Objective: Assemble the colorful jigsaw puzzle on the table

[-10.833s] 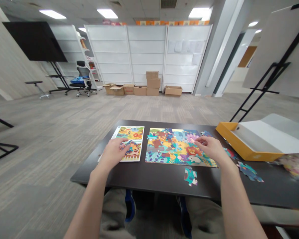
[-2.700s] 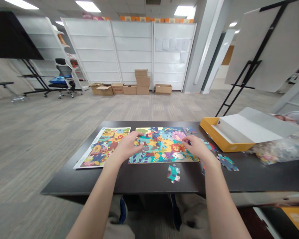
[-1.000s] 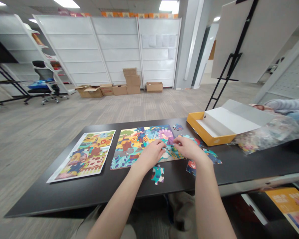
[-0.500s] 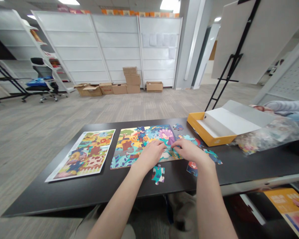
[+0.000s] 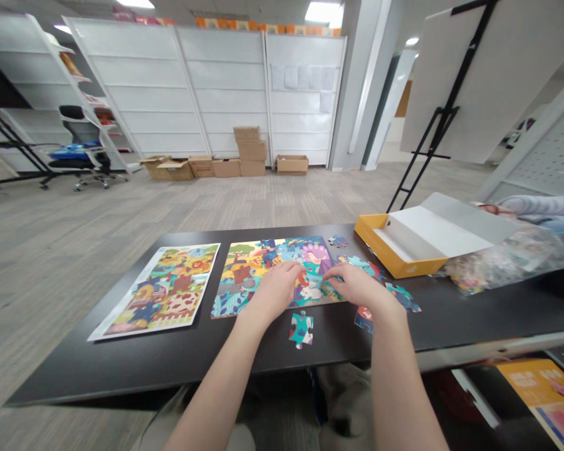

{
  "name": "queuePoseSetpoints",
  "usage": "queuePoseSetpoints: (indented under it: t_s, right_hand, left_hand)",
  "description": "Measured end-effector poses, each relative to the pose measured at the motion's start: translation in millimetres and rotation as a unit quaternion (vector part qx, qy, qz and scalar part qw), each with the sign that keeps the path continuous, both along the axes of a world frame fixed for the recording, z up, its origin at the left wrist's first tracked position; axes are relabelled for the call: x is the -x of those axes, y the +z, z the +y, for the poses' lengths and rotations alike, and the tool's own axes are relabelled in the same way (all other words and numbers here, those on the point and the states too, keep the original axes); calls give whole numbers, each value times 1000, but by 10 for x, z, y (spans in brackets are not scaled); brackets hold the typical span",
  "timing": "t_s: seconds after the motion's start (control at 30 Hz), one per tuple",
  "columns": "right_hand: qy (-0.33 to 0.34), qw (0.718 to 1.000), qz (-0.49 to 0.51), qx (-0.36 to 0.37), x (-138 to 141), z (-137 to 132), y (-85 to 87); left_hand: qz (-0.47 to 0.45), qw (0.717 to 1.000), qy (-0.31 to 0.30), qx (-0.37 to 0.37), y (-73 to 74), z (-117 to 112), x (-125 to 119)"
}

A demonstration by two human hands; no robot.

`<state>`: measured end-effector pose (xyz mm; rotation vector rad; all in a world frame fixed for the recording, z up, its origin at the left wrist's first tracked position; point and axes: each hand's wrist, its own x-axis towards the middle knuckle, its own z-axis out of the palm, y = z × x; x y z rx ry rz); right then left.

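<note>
On the bench (image 5: 136, 376), a printed picture sheet (image 5: 155, 291) lies at the left, with a jigsaw puzzle (image 5: 258, 269) just to its right, mid-frame. The left hand (image 5: 275, 291) and right hand (image 5: 360, 287) rest on the puzzle's near part. One loose piece (image 5: 301, 330) lies before the puzzle, another (image 5: 338, 240) behind it, and others (image 5: 403, 297) to its right. Further right sit an open box (image 5: 399, 250) and, touching it, a plastic bag (image 5: 507, 263). Cardboard boxes (image 5: 247, 160) stand on the floor, well behind the bench, before shelving (image 5: 220, 81).

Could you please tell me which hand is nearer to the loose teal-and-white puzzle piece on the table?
Left hand: the piece lies just in front of it, to its right. The right hand is farther, off to the piece's right.
</note>
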<state>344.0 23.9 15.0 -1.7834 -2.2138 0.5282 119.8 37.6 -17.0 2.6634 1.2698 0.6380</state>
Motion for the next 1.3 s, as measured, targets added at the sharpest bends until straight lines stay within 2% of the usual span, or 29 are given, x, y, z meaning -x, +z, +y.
queuePoseSetpoints:
  t_s: [0.13,0.23,0.3,0.47,0.53,0.6,0.8,0.97,1.07,1.13,1.2,1.3]
  right_hand:
    - [-36,999,-7,-35,-30,-22,74]
    - [-79,995,-3,-58,-89,-70,167]
    - [-94,993,13,-64,-165,-126,234]
    - [-136,988,39,-63,-474,-329,364]
    - [-151,985,39,-76,-576,-405,390]
    - [-153,984,39,-84,-626,-455,400]
    - [-134,989,31,-51,-529,-419,361]
    - [-81,994,38,-58,-358,-311,314]
    - [-61,996,54,-47,-220,-241,305]
    - [-48,997,57,-34,-119,-194,298]
    - [-31,998,56,-24,-25,-149,283]
    - [-13,998,57,-9,79,-97,250]
  left_hand:
    - [-13,997,71,-16,80,0,316]
    - [-20,996,88,-1,193,-97,467]
    - [-30,997,65,36,284,-226,468]
    - [4,982,-83,168,416,-596,283]
    - [35,979,-87,183,402,-677,243]
    - [54,980,-66,182,362,-709,245]
    - [56,983,-60,166,291,-713,306]
    - [30,988,-61,140,422,-569,392]
    - [37,995,-29,90,529,-302,425]
    - [58,995,-34,74,560,-99,394]
    - [76,993,-50,77,537,67,327]
    - [59,993,-71,78,419,195,223]
